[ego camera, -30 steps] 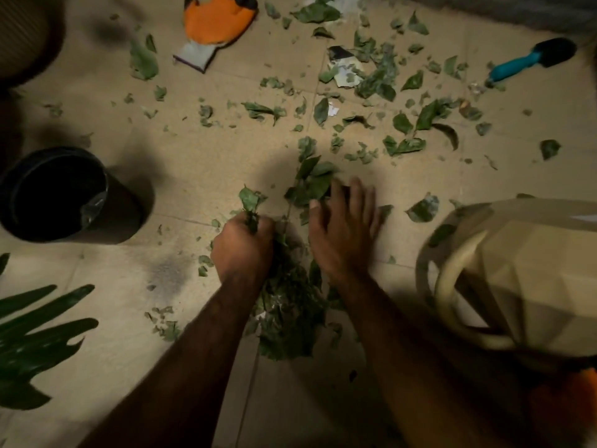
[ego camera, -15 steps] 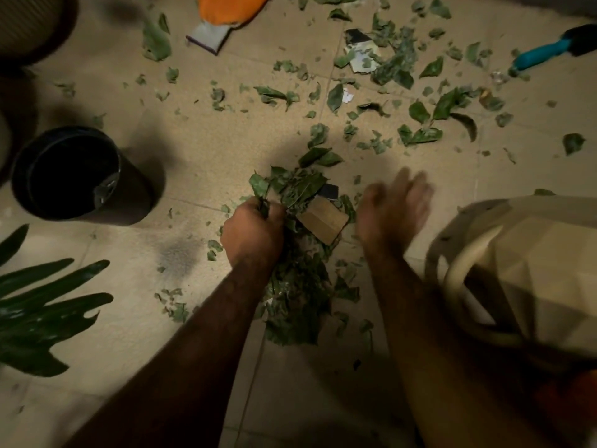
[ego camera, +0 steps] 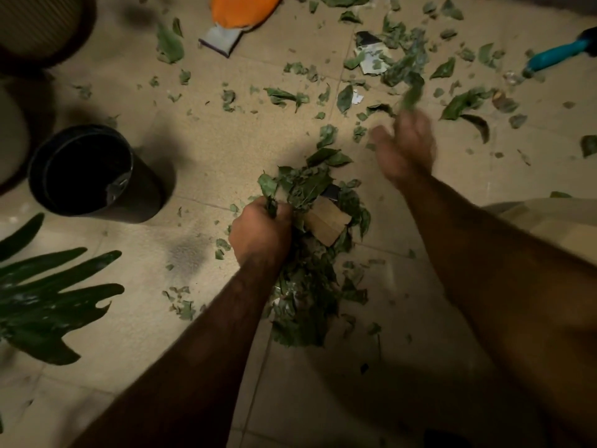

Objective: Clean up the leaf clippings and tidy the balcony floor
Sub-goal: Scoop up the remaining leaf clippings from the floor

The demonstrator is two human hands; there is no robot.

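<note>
My left hand [ego camera: 261, 228] grips a bunch of green leaf clippings above the gathered pile [ego camera: 305, 295] on the beige tiled floor [ego camera: 206, 150]. A brown cardboard scrap [ego camera: 327, 222] lies in the pile beside that hand. Further out, my right hand [ego camera: 404, 147] is motion-blurred among the scattered clippings [ego camera: 397, 69]. A blurred leaf [ego camera: 412, 92] sits right at its fingertips; whether the fingers hold it is unclear. Loose leaves and paper scraps litter the far half of the floor.
A black pot [ego camera: 90, 171] stands open at the left. An orange glove [ego camera: 242, 11] lies at the top, a teal-handled tool [ego camera: 555, 54] at the top right. A big dark plant leaf [ego camera: 48, 295] reaches in from the left; a beige planter [ego camera: 549, 218] sits at the right edge.
My right hand left the pile and swept forward into the scattered leaves. My left hand kept its grip on the bunch. The cardboard scrap came into view.
</note>
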